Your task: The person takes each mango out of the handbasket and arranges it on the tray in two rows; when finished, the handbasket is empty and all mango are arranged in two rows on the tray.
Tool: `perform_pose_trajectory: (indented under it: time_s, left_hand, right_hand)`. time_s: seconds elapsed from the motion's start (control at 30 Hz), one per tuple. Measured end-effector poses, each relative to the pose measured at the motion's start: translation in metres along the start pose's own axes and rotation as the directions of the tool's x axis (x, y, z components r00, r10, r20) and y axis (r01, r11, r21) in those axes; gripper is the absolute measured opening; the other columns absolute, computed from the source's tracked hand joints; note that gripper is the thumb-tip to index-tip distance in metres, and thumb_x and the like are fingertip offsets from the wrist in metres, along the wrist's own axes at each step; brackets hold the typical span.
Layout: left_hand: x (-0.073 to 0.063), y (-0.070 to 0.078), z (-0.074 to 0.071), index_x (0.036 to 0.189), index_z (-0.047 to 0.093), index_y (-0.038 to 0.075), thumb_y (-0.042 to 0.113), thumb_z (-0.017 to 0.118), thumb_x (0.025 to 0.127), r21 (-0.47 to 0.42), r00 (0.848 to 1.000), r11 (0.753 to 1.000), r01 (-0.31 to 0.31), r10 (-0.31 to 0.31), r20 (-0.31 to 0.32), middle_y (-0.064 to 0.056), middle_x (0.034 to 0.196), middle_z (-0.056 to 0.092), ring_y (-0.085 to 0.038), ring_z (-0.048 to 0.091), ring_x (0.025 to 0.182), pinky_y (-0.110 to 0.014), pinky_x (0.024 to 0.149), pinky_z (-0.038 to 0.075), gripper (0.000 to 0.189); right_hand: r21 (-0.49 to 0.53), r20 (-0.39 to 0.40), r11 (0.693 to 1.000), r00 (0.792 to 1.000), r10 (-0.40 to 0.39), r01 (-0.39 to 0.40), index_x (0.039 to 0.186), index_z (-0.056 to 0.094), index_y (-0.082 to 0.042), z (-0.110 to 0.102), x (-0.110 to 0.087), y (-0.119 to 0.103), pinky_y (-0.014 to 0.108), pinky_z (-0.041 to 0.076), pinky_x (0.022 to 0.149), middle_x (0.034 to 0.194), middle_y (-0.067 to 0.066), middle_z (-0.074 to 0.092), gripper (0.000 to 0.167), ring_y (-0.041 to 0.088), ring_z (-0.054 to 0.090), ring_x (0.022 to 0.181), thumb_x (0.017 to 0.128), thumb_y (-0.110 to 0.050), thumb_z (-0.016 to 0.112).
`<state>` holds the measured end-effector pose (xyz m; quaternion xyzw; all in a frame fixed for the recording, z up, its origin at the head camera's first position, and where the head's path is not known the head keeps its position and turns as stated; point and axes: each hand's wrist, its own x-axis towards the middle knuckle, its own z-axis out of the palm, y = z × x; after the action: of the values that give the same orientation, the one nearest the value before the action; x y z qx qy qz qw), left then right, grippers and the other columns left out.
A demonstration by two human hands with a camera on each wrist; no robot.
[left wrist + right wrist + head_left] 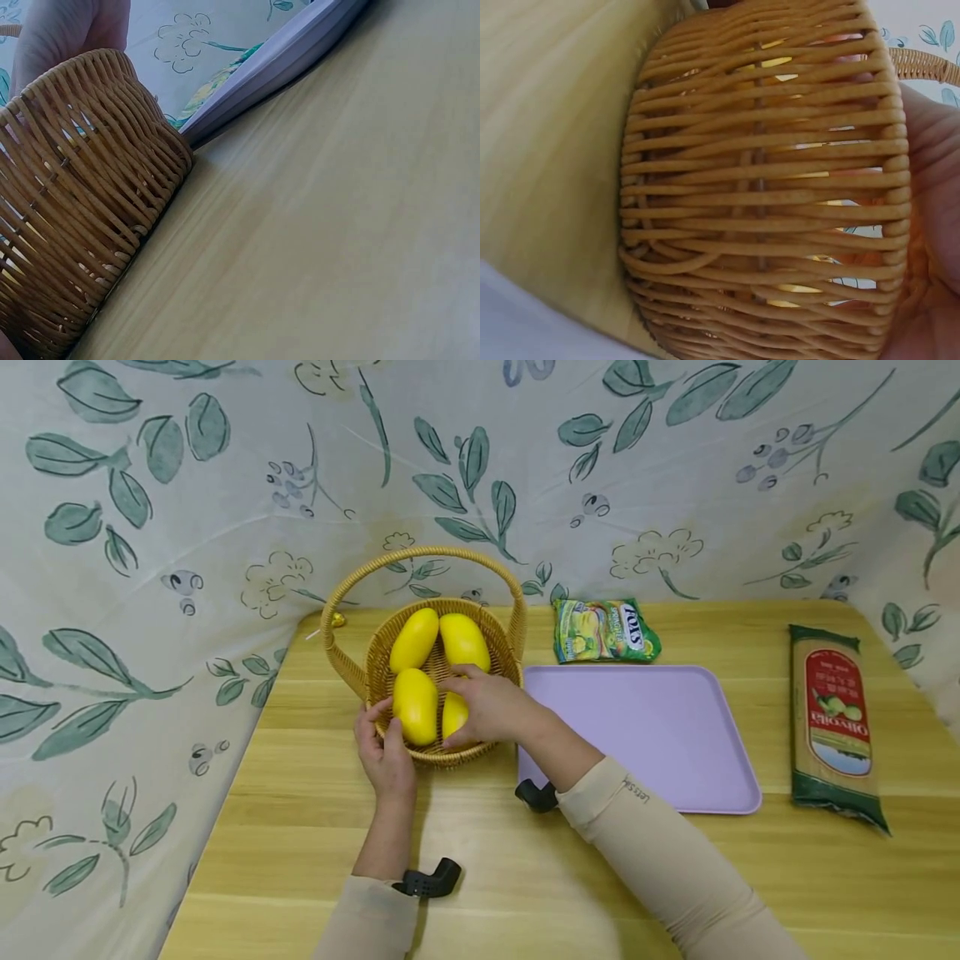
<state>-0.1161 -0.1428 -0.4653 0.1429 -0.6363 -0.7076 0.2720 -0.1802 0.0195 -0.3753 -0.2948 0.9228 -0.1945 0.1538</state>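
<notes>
A wicker basket (442, 758) with a tall looped handle (420, 553) stands on the table, and several yellow mangoes lie in it. My right hand (491, 706) reaches over the near right rim. Its thumb and fingers curl round the front right mango (454, 714), partly hiding it. At the basket's near left side, my left hand (384, 756) holds the rim, thumb close to another mango (415, 706). Two more mangoes, one at the back left (415, 641) and one at the back right (465, 641), lie behind. Through the weave in the right wrist view, bits of yellow show.
Right of the basket lies a lilac tray (637, 735), partly under my right forearm. A green candy bag (606, 631) lies behind the tray. A long pasta packet (836, 727) rests at the far right. Near the back left corner is a small gold-wrapped lollipop (337, 620).
</notes>
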Motion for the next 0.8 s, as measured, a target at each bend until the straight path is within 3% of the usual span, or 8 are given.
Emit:
perform_pose_trajectory:
  time_s: [0.43,0.8]
  left_hand:
    - [-0.0009,-0.0003,-0.0002,0.12,0.061,-0.004,0.003,0.05,0.096,0.018,1.0,1.0,0.003,-0.003,0.005,-0.015,0.164,0.029,-0.03,0.013,0.158,-0.054,0.128,0.011,0.027]
    - [-0.0004,-0.0004,-0.0008,0.12,0.06,-0.004,0.003,0.05,0.096,0.01,1.0,1.0,0.0,0.0,0.008,-0.015,0.164,0.029,-0.03,0.013,0.158,-0.054,0.128,0.011,0.027]
  right_hand:
    - [-0.065,0.025,0.998,1.0,0.012,-0.01,0.149,0.054,-0.017,0.0048,0.0022,-0.0012,0.052,0.044,0.114,0.163,0.014,0.039,0.085,0.037,0.054,0.137,0.077,-0.049,0.087]
    - [-0.052,0.016,0.999,1.0,0.004,-0.003,0.148,0.055,-0.016,0.0041,0.0024,-0.0016,0.051,0.043,0.114,0.163,0.013,0.038,0.084,0.036,0.052,0.139,0.077,-0.048,0.087]
